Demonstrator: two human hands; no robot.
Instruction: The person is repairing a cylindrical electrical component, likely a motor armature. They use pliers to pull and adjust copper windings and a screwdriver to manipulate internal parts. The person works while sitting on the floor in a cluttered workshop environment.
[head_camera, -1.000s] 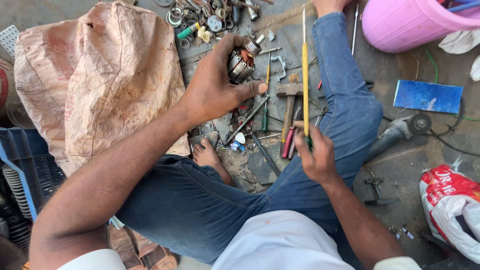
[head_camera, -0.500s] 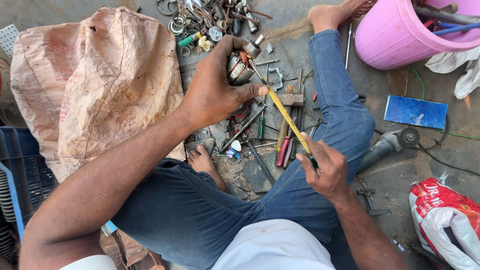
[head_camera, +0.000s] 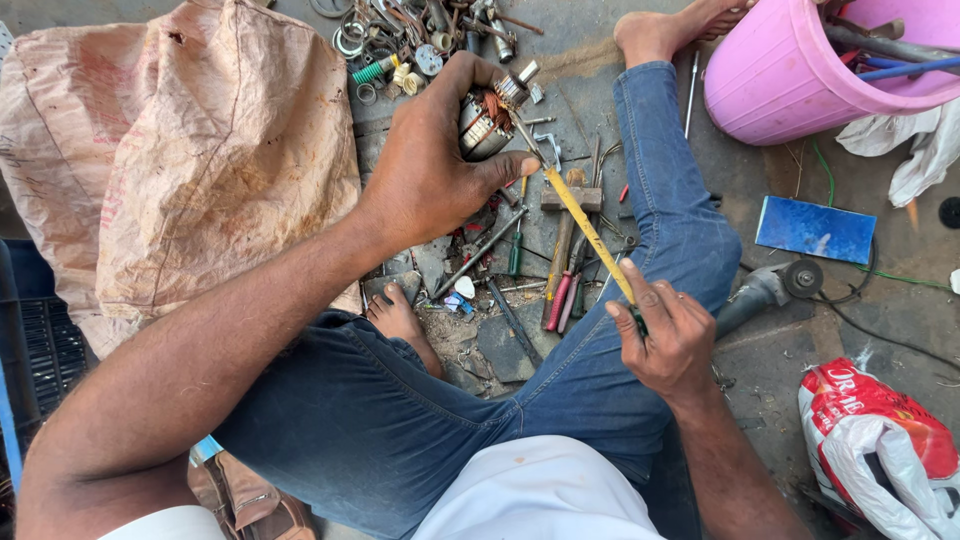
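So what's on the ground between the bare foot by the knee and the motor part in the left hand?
In the head view: loose screwdrivers, a hammer and small scraps on the floor.

Large brown woven sack lying crumpled at upper left, beside the scattered metal parts, faded reddish print across its face, a small tear near the top edge. Red and white plastic bag at lower right on the ground, glossy, bunched and knotted, white lettering on the red part, the white part spilling toward the frame's corner. Flat blue rectangular packet or card on the ground right of the outstretched leg, below the pink bucket, slightly tilted, a pale glare patch on its surface; whether printed cannot be told. No signs or screens in view.
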